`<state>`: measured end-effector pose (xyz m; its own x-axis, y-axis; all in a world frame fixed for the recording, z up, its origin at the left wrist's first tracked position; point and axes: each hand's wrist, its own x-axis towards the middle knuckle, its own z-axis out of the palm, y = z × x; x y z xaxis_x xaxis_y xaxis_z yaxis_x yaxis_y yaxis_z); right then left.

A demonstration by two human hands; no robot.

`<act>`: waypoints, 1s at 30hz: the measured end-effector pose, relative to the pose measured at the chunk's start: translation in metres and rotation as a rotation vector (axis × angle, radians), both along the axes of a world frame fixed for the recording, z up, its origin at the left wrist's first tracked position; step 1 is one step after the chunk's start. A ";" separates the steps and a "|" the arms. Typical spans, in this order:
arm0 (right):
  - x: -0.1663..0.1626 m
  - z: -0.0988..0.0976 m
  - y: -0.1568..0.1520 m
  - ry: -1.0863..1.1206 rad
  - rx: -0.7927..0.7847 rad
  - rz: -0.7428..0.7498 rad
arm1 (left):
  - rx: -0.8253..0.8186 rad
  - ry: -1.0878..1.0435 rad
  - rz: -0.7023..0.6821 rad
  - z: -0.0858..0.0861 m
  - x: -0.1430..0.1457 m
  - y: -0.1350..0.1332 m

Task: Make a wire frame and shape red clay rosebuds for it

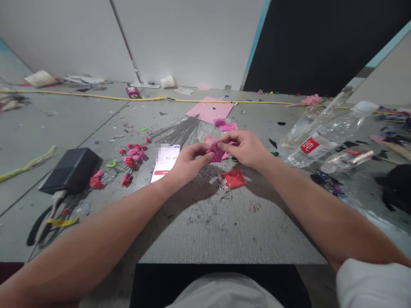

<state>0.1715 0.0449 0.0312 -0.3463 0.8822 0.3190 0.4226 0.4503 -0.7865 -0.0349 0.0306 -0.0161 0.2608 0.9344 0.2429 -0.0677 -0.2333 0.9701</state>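
Above the middle of the table, a small bright pink packet (218, 153) is pinched between my two hands. My left hand (195, 157) grips its left side with thumb and fingers closed. The fingertips of my right hand (240, 147) close on its upper right part. What fills the packet is too blurred to tell. A red packet in clear wrapping (235, 179) lies on the table just below my hands. More pink packets (227, 127) lie behind them, next to a spread of thin clear film (180, 128).
A lit phone (166, 162) and clustered pink-red flower-like pieces (133, 158) lie to the left, with a black power brick (70, 171) beyond. On the right are a clear plastic bottle (334, 132) and scraps. A yellow cable (192, 101) crosses the back near a pink sheet (212, 109).
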 end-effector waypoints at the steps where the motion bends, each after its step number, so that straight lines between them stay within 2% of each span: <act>1: 0.000 -0.001 0.000 0.027 -0.014 -0.004 | -0.002 -0.014 -0.016 0.000 0.000 0.000; 3: 0.001 -0.004 0.001 0.087 -0.038 0.004 | -0.016 -0.052 -0.056 -0.002 0.000 0.000; 5: 0.002 -0.007 0.001 0.124 0.014 0.019 | -0.044 -0.102 -0.089 -0.004 0.001 0.001; 7: 0.003 -0.009 0.002 0.075 0.206 0.036 | -0.068 -0.147 -0.108 -0.004 0.001 0.000; 10: 0.004 -0.012 0.001 -0.123 0.593 0.073 | -0.122 -0.233 -0.166 -0.003 0.001 -0.002; 13: 0.001 -0.015 -0.001 -0.224 0.759 0.088 | -0.226 -0.343 -0.264 -0.002 0.001 -0.005; 16: -0.004 -0.017 -0.006 -0.165 0.790 0.097 | -0.295 -0.360 -0.304 -0.002 0.001 -0.007; 19: -0.008 -0.018 -0.009 -0.135 0.745 0.158 | -0.280 -0.261 -0.297 -0.003 0.001 -0.007; 22: -0.007 -0.016 -0.010 -0.173 0.690 0.199 | -0.127 -0.022 -0.267 -0.001 -0.001 -0.006; 25: -0.005 -0.015 -0.010 -0.228 0.725 0.223 | 0.061 0.181 -0.242 0.003 -0.003 -0.005; 27: -0.004 -0.015 -0.011 -0.278 0.779 0.223 | 0.143 0.233 -0.247 0.004 -0.003 -0.004; 30: -0.003 -0.015 -0.011 -0.311 0.796 0.186 | 0.149 0.179 -0.270 0.000 -0.002 -0.004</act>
<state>0.1682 0.0342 0.0161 -0.6365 0.3577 0.6833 0.4308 0.8997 -0.0696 -0.0365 0.0270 -0.0158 0.5445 0.7836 0.2992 0.0220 -0.3699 0.9288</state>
